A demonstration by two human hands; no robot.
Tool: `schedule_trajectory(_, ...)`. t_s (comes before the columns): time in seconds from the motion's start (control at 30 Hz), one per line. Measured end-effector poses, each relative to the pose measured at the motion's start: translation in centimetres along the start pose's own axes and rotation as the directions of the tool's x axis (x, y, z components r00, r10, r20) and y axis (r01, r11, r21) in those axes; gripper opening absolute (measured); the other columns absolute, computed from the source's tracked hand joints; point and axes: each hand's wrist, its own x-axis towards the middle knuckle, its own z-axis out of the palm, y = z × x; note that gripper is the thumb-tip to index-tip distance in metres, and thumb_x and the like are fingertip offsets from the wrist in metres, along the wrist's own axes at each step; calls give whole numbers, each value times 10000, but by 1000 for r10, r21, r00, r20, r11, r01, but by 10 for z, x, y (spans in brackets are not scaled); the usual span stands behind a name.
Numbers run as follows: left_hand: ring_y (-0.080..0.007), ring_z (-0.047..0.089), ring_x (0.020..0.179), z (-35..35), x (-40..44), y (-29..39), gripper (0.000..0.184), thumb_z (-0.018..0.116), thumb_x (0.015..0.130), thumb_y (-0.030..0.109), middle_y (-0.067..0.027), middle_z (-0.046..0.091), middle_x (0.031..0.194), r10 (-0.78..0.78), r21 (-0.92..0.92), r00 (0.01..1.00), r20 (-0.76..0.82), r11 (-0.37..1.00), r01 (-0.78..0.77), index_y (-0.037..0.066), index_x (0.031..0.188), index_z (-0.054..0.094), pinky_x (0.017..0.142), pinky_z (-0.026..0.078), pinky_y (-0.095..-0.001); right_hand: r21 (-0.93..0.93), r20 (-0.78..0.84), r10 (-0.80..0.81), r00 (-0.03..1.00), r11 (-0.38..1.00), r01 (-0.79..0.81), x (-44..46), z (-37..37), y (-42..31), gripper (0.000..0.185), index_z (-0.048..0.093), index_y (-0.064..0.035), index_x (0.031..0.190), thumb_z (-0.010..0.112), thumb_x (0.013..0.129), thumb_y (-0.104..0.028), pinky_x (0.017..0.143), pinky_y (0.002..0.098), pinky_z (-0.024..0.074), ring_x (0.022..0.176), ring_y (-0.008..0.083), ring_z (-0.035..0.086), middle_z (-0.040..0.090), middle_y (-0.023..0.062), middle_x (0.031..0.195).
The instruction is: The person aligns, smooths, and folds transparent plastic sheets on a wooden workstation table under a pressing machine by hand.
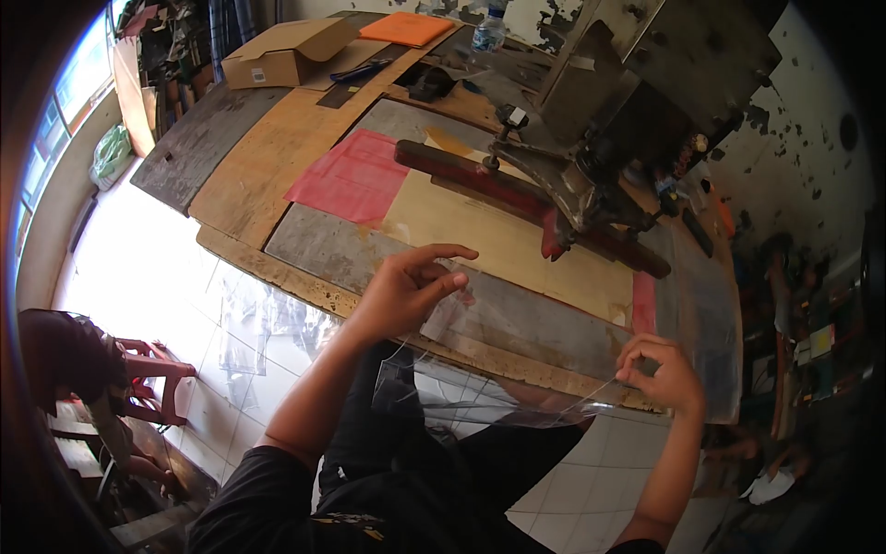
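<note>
A clear plastic sheet [498, 406] hangs over the near edge of the worktable, above my lap. My right hand [660, 371] pinches its right edge between thumb and fingers. My left hand [415, 288] is raised over the table's front edge, thumb and index finger apart, with nothing visible between them; clear plastic lies just beside and below it. Beyond my hands a machine with a dark red bar [480, 189] stands over a pale yellow sheet [498, 242]. A pink sheet [355, 175] lies to the left of the yellow one.
On the table's far side are a cardboard box [277, 60], an orange packet [406, 30] and a water bottle [489, 32]. A red stool [157, 374] and a seated person are at the lower left. Clear plastic pieces [245, 337] lie on the floor.
</note>
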Motion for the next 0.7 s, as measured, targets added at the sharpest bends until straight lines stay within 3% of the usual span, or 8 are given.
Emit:
schedule_trajectory(0.13,13,504,637,0,1,-5,376,726,1051,153,-30,809,860,-15,-17,1000,20,1000,15,29,1398,655,614,415,-199,1,54,-44,998,999,44,-4,-2,-5,170,713,15,833,869,844,-49,746,332,551,821,197,716,737,99,901)
schedule_trajectory(0.2,10,520,654,-1,1,-9,382,730,1048,148,-35,811,864,15,-16,1000,17,1000,-14,25,1400,650,634,429,-201,-2,-45,63,997,998,-63,-7,4,-4,149,741,28,872,866,856,-53,735,326,553,804,199,714,740,101,878)
schedule_trajectory(0.27,4,554,691,0,1,-9,392,737,1041,138,-49,813,873,77,-21,997,28,997,-77,18,1401,642,666,446,-206,2,-72,48,996,999,-48,-8,6,-3,135,756,29,898,860,862,-50,731,325,554,802,197,714,741,100,883)
schedule_trajectory(0.4,4,555,683,-1,0,-2,389,743,1037,138,-55,813,873,64,-18,997,38,998,-64,13,1392,643,648,437,-202,-34,-79,46,996,998,-49,-8,8,-5,91,789,19,944,837,882,-27,727,320,554,799,198,715,744,98,891)
schedule_trajectory(0.47,6,544,668,-1,-1,1,397,761,1024,142,-57,811,872,-21,-26,1000,21,999,22,9,1381,647,620,419,-198,-50,-80,38,996,998,-42,-8,7,-8,83,785,25,940,831,892,-25,727,318,555,801,188,716,750,100,897)
schedule_trajectory(0.53,7,535,653,0,0,-5,406,773,1016,144,-53,809,864,11,-40,1000,18,999,-10,10,1379,650,605,408,-198,-67,-81,30,996,997,-35,-9,8,-5,77,781,31,936,825,901,-22,726,316,556,802,178,717,756,102,903)
schedule_trajectory(0.7,5,534,635,-3,-1,1,419,804,991,143,-45,802,847,13,-11,1000,23,1000,-13,12,1362,661,587,397,-201,90,-229,213,950,976,-197,-16,14,13,104,769,49,918,825,915,-38,721,280,550,780,111,696,776,85,885)
